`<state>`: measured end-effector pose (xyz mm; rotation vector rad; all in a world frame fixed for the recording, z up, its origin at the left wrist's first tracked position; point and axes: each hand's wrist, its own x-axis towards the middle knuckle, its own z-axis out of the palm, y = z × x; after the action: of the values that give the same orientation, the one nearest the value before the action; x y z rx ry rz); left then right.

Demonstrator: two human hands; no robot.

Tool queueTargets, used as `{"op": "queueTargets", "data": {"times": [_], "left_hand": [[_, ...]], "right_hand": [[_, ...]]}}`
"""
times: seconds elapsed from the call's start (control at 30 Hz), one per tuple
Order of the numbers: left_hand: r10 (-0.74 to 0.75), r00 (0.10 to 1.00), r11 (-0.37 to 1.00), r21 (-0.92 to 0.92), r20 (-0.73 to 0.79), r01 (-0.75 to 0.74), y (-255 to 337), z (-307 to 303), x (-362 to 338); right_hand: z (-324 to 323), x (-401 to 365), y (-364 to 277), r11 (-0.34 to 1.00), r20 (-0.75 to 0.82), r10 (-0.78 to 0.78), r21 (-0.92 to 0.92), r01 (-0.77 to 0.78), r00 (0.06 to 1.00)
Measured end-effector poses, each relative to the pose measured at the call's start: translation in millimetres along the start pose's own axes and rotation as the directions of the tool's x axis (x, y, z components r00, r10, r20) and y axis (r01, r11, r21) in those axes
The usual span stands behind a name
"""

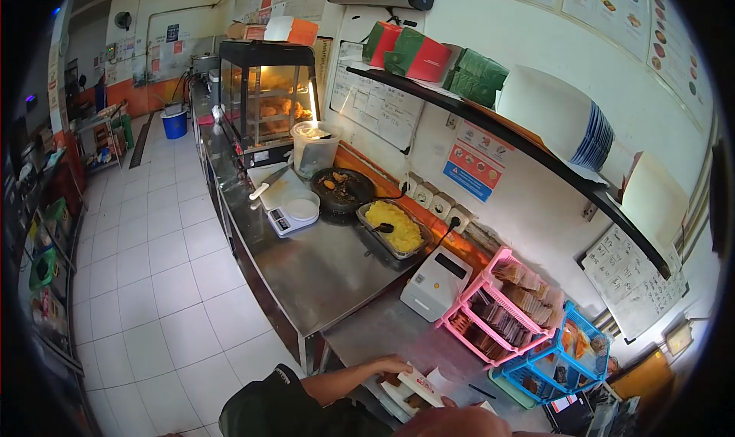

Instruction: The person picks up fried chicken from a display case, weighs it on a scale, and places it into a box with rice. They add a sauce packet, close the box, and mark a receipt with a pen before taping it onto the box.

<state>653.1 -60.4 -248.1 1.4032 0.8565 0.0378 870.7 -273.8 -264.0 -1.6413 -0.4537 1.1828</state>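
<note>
A white paper food box with red print lies on the metal table at the bottom of the view, with its flap partly raised. Something brown shows inside it, too shaded to name. My left hand reaches in from the left and grips the box's upper left edge, fingers bent over it. At the box's right end, only a small part of my right hand shows; its forearm covers the rest. Beside the box are a piece of white paper and a dark pen-like stick.
A white label printer stands beyond the box. Pink baskets and blue baskets hold sachets on the right. Farther along the counter are a tray of yellow food, a black pan, a scale and a knife.
</note>
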Motion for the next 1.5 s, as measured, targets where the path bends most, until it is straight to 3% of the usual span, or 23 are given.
{"op": "queueTargets", "data": {"times": [0.03,0.07,0.13,0.2,0.27,0.4,0.47,0.57,0.63,0.67,0.8,0.87,0.93,0.97,1.0,1.03,1.07,1.1,1.13,1.17,1.27,1.4,1.5], "left_hand": [[-0.060,0.998,0.998,0.021,0.017,0.060,25.2,-3.1,-21.9],[-0.119,0.992,0.992,0.043,0.035,0.118,44.5,-5.8,-38.2],[-0.129,0.991,0.989,0.072,0.032,0.126,50.3,-9.5,-39.3],[-0.138,0.990,0.986,0.102,0.032,0.134,51.1,-7.9,-40.2],[-0.110,0.994,0.984,0.145,0.006,0.107,49.2,-8.9,-39.2],[-0.064,0.998,0.990,0.126,-0.016,0.066,21.0,-6.9,-23.6],[0.103,0.994,0.981,0.168,-0.023,-0.097,14.3,-7.3,-25.8],[0.039,0.998,0.980,0.192,0.055,-0.049,27.9,-6.6,-51.5],[0.057,0.997,0.972,0.227,0.046,-0.066,20.8,-5.7,-48.3],[0.078,0.996,0.962,0.259,0.036,-0.085,24.6,-4.8,-53.8],[0.124,0.992,0.987,0.110,-0.028,-0.120,29.7,4.2,-75.8],[0.395,0.914,0.918,0.062,-0.095,-0.391,5.4,10.1,-60.9],[0.528,0.849,0.759,0.431,0.031,-0.488,10.9,10.0,-85.5],[0.655,0.751,0.605,0.539,0.080,-0.586,13.3,2.3,-90.5],[0.712,0.669,0.459,0.581,0.211,-0.672,-9.4,9.1,-100.8],[0.628,0.732,0.469,0.621,0.264,-0.628,-16.7,6.7,-91.0],[0.662,0.703,0.475,0.579,0.261,-0.663,-24.2,4.3,-83.2],[0.540,0.809,0.544,0.637,0.231,-0.546,-2.9,5.3,-98.9],[0.503,0.829,0.485,0.715,0.243,-0.504,-4.2,5.5,-98.4],[0.524,0.828,0.540,0.673,0.202,-0.505,-2.6,4.7,-101.2],[0.518,0.814,0.493,0.685,0.265,-0.536,-4.9,1.6,-98.8],[0.474,0.844,0.515,0.697,0.253,-0.499,15.7,-3.7,-106.5],[0.417,0.870,0.510,0.725,0.263,-0.463,26.4,-11.5,-111.9]], "right_hand": [[-6.8,5.8,6.4,0.998,0.094,0.027,0.055,-0.033,0.995],[-9.7,4.2,7.3,0.998,0.092,0.030,0.052,-0.035,0.995],[-14.8,3.9,8.5,0.990,0.096,-0.107,-0.085,0.115,0.990],[-12.4,3.9,9.5,0.993,0.084,-0.092,-0.063,0.097,0.992],[-8.4,2.8,7.7,0.996,0.070,-0.079,-0.038,0.082,0.994],[1.8,-8.6,-2.0,0.985,-0.027,-0.046,-0.168,0.041,0.999],[2.9,-6.8,5.4,0.984,-0.042,-0.054,-0.175,0.045,0.998],[-1.0,12.4,37.3,0.971,-0.055,-0.146,-0.199,0.132,0.988],[-15.4,45.8,79.0,0.975,0.090,-0.120,-0.176,0.134,0.989],[-13.0,40.1,75.6,0.976,0.084,-0.118,-0.173,0.131,0.989],[1.8,20.2,62.3,0.979,-0.141,-0.133,-0.173,0.108,0.981],[23.6,-5.7,36.2,0.983,-0.211,-0.120,-0.160,0.087,0.970],[54.1,-50.3,10.9,0.896,-0.164,-0.406,0.119,0.427,0.899],[59.7,-70.7,-0.2,0.822,-0.081,-0.567,-0.116,0.557,0.820],[59.6,-98.4,3.9,0.735,0.091,-0.545,-0.425,0.527,0.833],[68.1,-118.3,-19.2,0.669,0.138,-0.582,-0.478,0.569,0.801],[66.8,-122.5,-20.1,0.602,0.142,-0.590,-0.578,0.551,0.795],[61.9,-119.0,-10.4,0.695,0.114,-0.525,-0.516,0.502,0.844],[66.7,-130.5,-26.4,0.637,0.097,-0.528,-0.611,0.470,0.843],[69.1,-132.7,-33.5,0.650,0.075,-0.530,-0.603,0.461,0.845],[70.7,-127.7,-23.2,0.576,0.028,-0.617,-0.665,0.476,0.787],[70.0,-129.8,-31.6,0.675,-0.049,-0.618,-0.545,0.497,0.785],[68.9,-129.5,-33.9,0.784,-0.162,-0.530,-0.469,0.407,0.833]]}}
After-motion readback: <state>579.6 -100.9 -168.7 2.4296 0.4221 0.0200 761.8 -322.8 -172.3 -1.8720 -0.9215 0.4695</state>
